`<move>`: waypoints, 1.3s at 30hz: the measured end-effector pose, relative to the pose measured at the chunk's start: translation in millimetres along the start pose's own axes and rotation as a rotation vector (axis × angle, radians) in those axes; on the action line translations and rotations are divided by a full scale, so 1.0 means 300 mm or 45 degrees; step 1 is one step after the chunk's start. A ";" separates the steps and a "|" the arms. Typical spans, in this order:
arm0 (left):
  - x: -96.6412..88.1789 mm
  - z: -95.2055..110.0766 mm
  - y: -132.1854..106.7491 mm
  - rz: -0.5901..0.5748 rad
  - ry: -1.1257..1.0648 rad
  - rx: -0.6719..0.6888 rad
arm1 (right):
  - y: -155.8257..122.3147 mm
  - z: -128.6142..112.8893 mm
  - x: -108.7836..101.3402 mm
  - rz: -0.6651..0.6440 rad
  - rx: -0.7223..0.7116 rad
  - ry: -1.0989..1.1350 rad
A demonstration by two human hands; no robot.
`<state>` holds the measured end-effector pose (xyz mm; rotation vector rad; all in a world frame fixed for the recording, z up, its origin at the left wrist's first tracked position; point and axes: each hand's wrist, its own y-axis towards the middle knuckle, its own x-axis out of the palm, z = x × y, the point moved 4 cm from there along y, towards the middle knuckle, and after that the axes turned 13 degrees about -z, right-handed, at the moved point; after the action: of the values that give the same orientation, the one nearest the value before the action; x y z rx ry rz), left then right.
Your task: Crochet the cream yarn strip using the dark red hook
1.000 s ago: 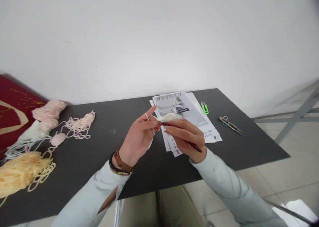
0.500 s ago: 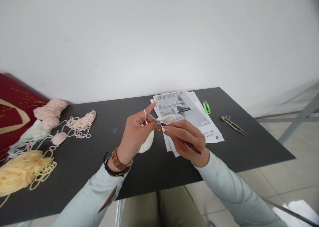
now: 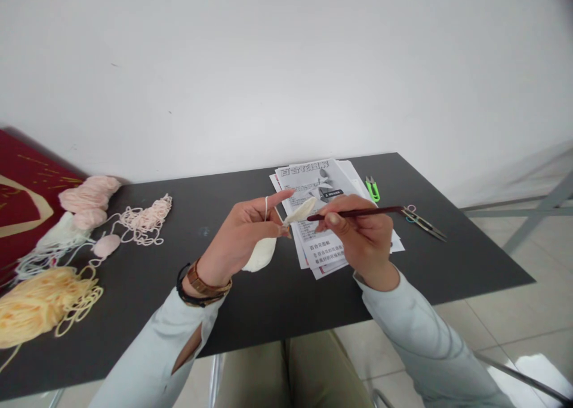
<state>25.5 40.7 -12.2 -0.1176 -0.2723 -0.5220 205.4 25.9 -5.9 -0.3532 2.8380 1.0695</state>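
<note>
Between the thumb and fingers of my left hand (image 3: 248,232) is pinched a small cream crochet piece (image 3: 301,210), and a strand of its yarn loops over the raised index finger. My right hand (image 3: 360,232) grips a dark red crochet hook (image 3: 358,213), its tip pointing left at the crochet piece. Whether the tip touches the piece I cannot tell. Beneath my left hand a cream ball of yarn (image 3: 260,254) shows, partly hidden. Printed pattern sheets (image 3: 320,244) lie behind and under my hands.
Green-handled thread snips (image 3: 372,188) and scissors (image 3: 423,222) lie right of the sheets on the dark table (image 3: 277,312). At left are pink yarn (image 3: 92,196), loose pink strands (image 3: 145,220), yellow yarn (image 3: 40,303) and a red bag (image 3: 27,199). A white wall stands behind.
My right hand has moved right and turned, so the hook now lies nearly level and away from the left fingers. The crochet piece has tilted upward in my left hand.
</note>
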 end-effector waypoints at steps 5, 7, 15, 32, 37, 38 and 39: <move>0.015 0.000 -0.003 -0.093 -0.124 -0.101 | 0.008 0.008 -0.002 0.005 0.096 0.182; 0.020 0.001 -0.003 -0.116 -0.154 -0.134 | 0.008 0.013 -0.002 -0.014 0.098 0.214; 0.038 0.014 -0.009 -0.205 -0.223 -0.212 | 0.006 0.029 -0.017 -0.023 0.055 0.367; 0.058 0.051 -0.047 0.102 1.381 0.794 | 0.002 0.129 0.069 0.145 0.757 1.305; 0.072 0.066 -0.061 0.142 1.453 0.927 | -0.006 0.137 0.078 0.145 0.796 1.375; 0.075 0.068 -0.066 0.145 1.475 0.955 | -0.008 0.139 0.079 0.141 0.798 1.384; 0.078 0.070 -0.071 0.151 1.492 0.983 | -0.010 0.141 0.080 0.135 0.803 1.394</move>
<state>29.4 15.1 15.5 0.9024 0.6869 -0.2700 182.9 47.2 -43.6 -0.9431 3.8959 -0.2157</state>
